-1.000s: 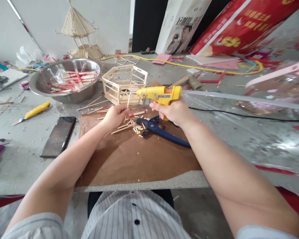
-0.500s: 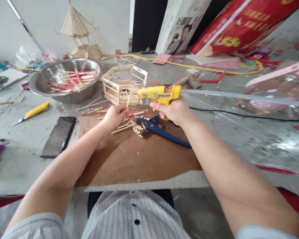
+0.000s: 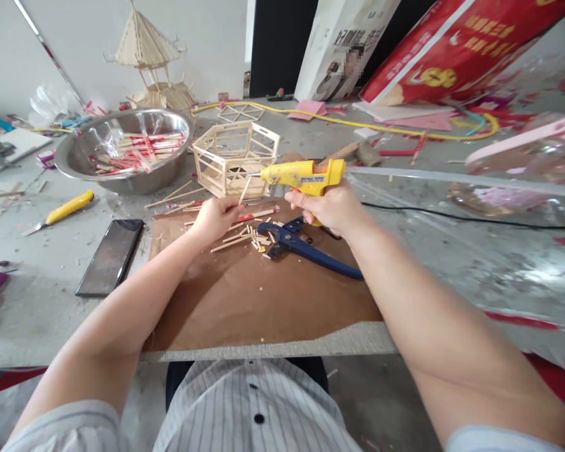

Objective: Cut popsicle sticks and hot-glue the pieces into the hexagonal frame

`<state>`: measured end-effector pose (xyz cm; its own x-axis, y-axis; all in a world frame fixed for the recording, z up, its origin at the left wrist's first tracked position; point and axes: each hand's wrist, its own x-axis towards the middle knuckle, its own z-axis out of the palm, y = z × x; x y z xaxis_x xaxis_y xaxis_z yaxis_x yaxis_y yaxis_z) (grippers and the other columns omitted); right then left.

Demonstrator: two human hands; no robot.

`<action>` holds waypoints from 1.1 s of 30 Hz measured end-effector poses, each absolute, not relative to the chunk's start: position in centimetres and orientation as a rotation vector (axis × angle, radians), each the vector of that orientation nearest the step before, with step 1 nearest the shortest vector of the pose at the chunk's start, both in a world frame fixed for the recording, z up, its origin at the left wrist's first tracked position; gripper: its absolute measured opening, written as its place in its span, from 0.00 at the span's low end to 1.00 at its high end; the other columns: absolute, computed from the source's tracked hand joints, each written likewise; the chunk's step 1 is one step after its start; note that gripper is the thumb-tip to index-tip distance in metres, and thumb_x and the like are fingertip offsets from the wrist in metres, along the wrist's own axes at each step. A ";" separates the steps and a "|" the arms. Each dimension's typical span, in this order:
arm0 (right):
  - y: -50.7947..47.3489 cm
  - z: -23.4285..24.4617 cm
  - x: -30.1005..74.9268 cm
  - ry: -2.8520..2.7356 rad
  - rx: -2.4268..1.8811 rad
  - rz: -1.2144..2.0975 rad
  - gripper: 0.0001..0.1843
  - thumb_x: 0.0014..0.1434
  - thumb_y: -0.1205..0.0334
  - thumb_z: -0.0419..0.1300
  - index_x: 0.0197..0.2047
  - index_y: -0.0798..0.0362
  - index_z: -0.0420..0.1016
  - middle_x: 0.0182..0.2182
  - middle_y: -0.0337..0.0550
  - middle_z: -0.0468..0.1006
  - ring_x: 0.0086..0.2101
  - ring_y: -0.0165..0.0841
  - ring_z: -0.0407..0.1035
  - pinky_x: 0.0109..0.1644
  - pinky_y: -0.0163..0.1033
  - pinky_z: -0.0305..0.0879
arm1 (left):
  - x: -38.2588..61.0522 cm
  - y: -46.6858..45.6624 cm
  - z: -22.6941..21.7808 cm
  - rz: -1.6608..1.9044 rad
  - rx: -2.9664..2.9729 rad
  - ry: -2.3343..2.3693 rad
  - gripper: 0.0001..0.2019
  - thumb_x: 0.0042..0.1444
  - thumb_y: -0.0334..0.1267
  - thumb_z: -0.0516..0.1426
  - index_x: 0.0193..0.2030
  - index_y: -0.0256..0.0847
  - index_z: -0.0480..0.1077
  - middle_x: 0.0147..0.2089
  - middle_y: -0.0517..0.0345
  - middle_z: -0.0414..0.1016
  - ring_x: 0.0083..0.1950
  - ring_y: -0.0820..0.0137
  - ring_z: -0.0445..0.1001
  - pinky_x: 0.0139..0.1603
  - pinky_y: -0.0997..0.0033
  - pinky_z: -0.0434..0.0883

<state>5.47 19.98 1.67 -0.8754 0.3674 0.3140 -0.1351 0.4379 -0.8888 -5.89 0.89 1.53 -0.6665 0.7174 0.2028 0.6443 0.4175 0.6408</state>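
Note:
My left hand [image 3: 217, 218] pinches a short wooden stick [image 3: 245, 189], its upper end tilted to the right. In my right hand [image 3: 332, 210] is a yellow hot glue gun [image 3: 306, 176], nozzle pointing left at the stick's upper end; whether the two touch I cannot tell. A long translucent glue stick [image 3: 433, 177] runs out of its back. Just behind stands a hexagonal frame of wooden sticks [image 3: 209, 166]. Below my hands, blue-handled cutters [image 3: 311, 252] lie beside several cut stick pieces [image 3: 252, 237] on a brown sheet [image 3: 258, 301].
A steel bowl [image 3: 141, 182] of wrapped sticks stands at the left, near a yellow utility knife [image 3: 69, 208] and a phone [image 3: 110, 257]. Behind is a stick-built pagoda [image 3: 145, 47]. A yellow cable [image 3: 358, 124] crosses the back; a black cord [image 3: 452, 218] runs right.
The stick in my left hand has tilted further right at its top. The glue gun has shifted very slightly right and up, its nozzle still close to the stick.

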 end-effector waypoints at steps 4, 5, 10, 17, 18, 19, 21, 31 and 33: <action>19.7 2.1 5.6 -2.255 -0.223 1.416 0.17 0.43 0.46 0.63 0.23 0.51 0.67 0.15 0.35 0.67 0.12 0.23 0.56 0.11 0.33 0.56 | -6.1 0.9 1.3 1.087 1.207 2.627 0.13 0.51 0.42 0.51 0.23 0.37 0.68 0.16 0.66 0.56 0.22 0.78 0.54 0.23 0.77 0.52; 19.7 2.2 5.6 -2.261 -0.232 1.407 0.17 0.43 0.46 0.63 0.23 0.51 0.67 0.14 0.35 0.66 0.12 0.23 0.56 0.11 0.33 0.56 | -6.1 0.9 1.3 1.091 1.203 2.641 0.13 0.51 0.42 0.51 0.24 0.37 0.68 0.16 0.67 0.55 0.22 0.78 0.54 0.23 0.77 0.52; 19.6 2.3 5.7 -2.281 -0.258 1.370 0.16 0.44 0.48 0.64 0.22 0.51 0.67 0.15 0.35 0.66 0.12 0.23 0.56 0.12 0.33 0.55 | -6.2 1.0 1.1 1.104 1.201 2.672 0.12 0.51 0.42 0.52 0.25 0.37 0.69 0.17 0.66 0.56 0.22 0.78 0.54 0.24 0.77 0.53; 20.0 1.9 5.7 -2.265 -0.255 1.363 0.16 0.45 0.48 0.63 0.23 0.51 0.67 0.14 0.35 0.66 0.12 0.24 0.56 0.12 0.33 0.56 | -6.2 0.9 1.2 1.187 1.178 2.640 0.12 0.50 0.42 0.53 0.27 0.36 0.71 0.18 0.66 0.62 0.24 0.77 0.57 0.26 0.77 0.56; 20.1 1.8 5.6 -2.264 -0.253 1.360 0.15 0.45 0.48 0.63 0.23 0.51 0.67 0.14 0.34 0.66 0.12 0.24 0.56 0.12 0.33 0.56 | -6.2 0.9 1.2 1.193 1.186 2.628 0.12 0.50 0.42 0.52 0.28 0.36 0.71 0.19 0.66 0.63 0.24 0.77 0.57 0.27 0.77 0.56; 20.2 1.8 5.6 -2.263 -0.255 1.358 0.15 0.45 0.48 0.63 0.23 0.51 0.67 0.14 0.34 0.65 0.12 0.24 0.56 0.13 0.33 0.56 | -6.2 0.9 1.2 1.196 1.198 2.616 0.12 0.50 0.42 0.52 0.28 0.36 0.71 0.19 0.65 0.63 0.24 0.77 0.58 0.27 0.78 0.57; 20.3 1.6 5.5 -2.263 -0.265 1.358 0.15 0.45 0.49 0.63 0.24 0.51 0.67 0.14 0.34 0.66 0.12 0.24 0.56 0.12 0.33 0.55 | -6.2 0.9 1.3 1.199 1.221 2.600 0.12 0.50 0.42 0.52 0.28 0.36 0.71 0.20 0.65 0.64 0.24 0.77 0.59 0.28 0.78 0.57; 19.7 2.2 5.8 -2.302 -0.288 1.352 0.14 0.45 0.51 0.64 0.22 0.51 0.66 0.15 0.35 0.66 0.12 0.24 0.56 0.13 0.35 0.56 | -6.2 1.0 1.3 1.180 1.165 2.652 0.10 0.49 0.41 0.54 0.25 0.36 0.70 0.19 0.66 0.62 0.23 0.78 0.57 0.27 0.77 0.56; 19.7 2.3 5.8 -2.305 -0.291 1.353 0.15 0.45 0.50 0.64 0.21 0.51 0.66 0.16 0.36 0.67 0.12 0.24 0.56 0.13 0.35 0.56 | -6.2 1.0 1.3 1.169 1.142 2.674 0.10 0.48 0.41 0.54 0.24 0.37 0.69 0.19 0.66 0.62 0.23 0.78 0.56 0.27 0.76 0.56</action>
